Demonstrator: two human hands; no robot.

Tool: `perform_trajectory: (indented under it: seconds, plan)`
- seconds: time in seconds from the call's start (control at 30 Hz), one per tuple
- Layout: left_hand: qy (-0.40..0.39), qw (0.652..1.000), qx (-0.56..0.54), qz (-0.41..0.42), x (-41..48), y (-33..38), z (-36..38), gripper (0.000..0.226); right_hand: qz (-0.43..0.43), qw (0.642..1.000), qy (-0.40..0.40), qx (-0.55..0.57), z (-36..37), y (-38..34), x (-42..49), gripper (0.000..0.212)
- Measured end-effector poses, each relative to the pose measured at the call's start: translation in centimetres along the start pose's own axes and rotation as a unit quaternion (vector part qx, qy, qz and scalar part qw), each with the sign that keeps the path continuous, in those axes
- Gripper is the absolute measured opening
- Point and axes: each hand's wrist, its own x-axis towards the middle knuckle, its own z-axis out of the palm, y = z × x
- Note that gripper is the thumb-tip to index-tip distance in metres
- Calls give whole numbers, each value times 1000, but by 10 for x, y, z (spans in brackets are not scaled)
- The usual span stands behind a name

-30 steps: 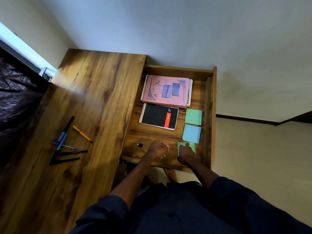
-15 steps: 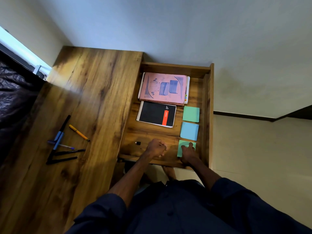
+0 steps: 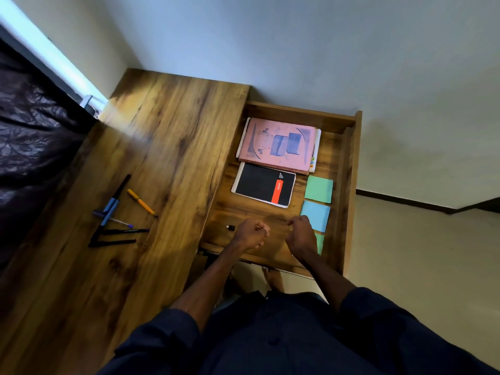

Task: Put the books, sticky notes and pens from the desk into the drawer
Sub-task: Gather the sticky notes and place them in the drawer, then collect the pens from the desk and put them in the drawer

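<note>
Wood-grain desk (image 3: 167,147) carries the pens (image 3: 124,231) well to the left of the left hand (image 3: 251,234), whose curled fingers pinch a thin pale sliver (image 3: 258,226). The black ones lie lengthwise toward it, so that hand is nearer. The right hand (image 3: 300,235), fingers curled on nothing visible, has lifted off the green sticky pad (image 3: 320,243) in the drawer (image 3: 349,185), which it was pressing half a second ago.

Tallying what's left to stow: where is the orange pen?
In the head view the orange pen lies on the desk, left of the drawer, just right of the blue pen.
</note>
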Motion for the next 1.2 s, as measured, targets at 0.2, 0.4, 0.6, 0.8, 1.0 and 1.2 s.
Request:
perform_trajectory:
  seconds: [0.2, 0.4, 0.6, 0.8, 1.0, 1.2]
  plan:
    - [106, 992, -44, 58, -20, -9, -53, 10, -183, 976, 27, 114, 7, -94, -4, 16]
    - [280, 957, -70, 11, -49, -74, -134, 12, -318, 941, -34, 112, 52, -198, -20, 25]
    - [445, 892, -30, -79, -90, -165, -208, 11, -364, 923, -108, 58, 120, -265, -47, 25]
    - [509, 847, -42, -149, -105, -249, -244, 19, -388, 909, -151, 11, 156, -296, -66, 22]
    - [518, 847, -29, -117, -103, -269, -255, 22, -383, 912, -146, -14, 168, -306, -75, 22]
    - [513, 849, -63, -111, -103, -277, -250, 19, -365, 923, -123, -8, 171, -295, -79, 26]
